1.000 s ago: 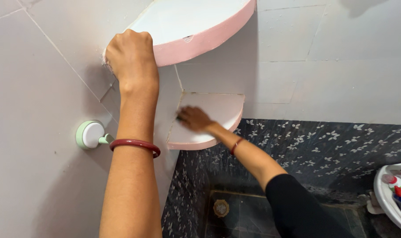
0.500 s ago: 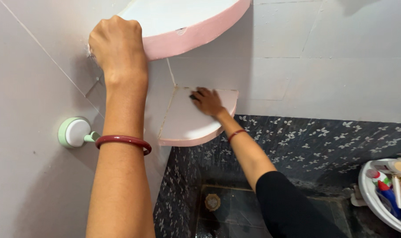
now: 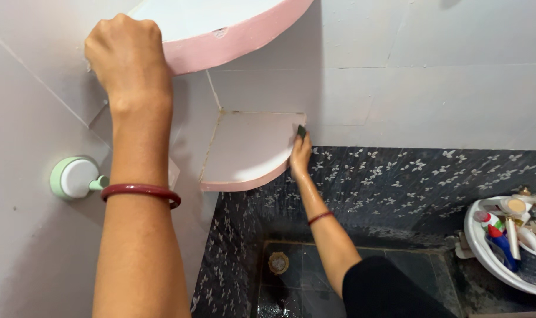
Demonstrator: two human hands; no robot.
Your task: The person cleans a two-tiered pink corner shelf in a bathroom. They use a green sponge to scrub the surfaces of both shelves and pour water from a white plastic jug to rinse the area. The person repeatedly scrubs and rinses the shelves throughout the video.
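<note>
Two corner shelves sit one above the other where the pale tiled walls meet. Left hand is clenched into a fist over the left end of the upper shelf, knuckles up, fingers wrapped on the pink edge close to the wall; judged to be a brace for the body while the other arm reaches lower. A dark red bangle rings that forearm.

Right hand is at the right rim of the lower shelf, fingers closed on a small dark green scrub pad pressed against the shelf edge where it joins the wall. Pad held by the fingertips, so that its face bears on the rim. A thin bangle sits on this wrist too.

Surface: lower shelf top is pale pink, with brownish grime along the back joints. Below it, dark tiles with a small white flower pattern line the wall, and a round floor drain shows on the dark wet-looking floor. A green and white suction hook is on the left wall. A white basin of toiletry bottles stands at far right.
</note>
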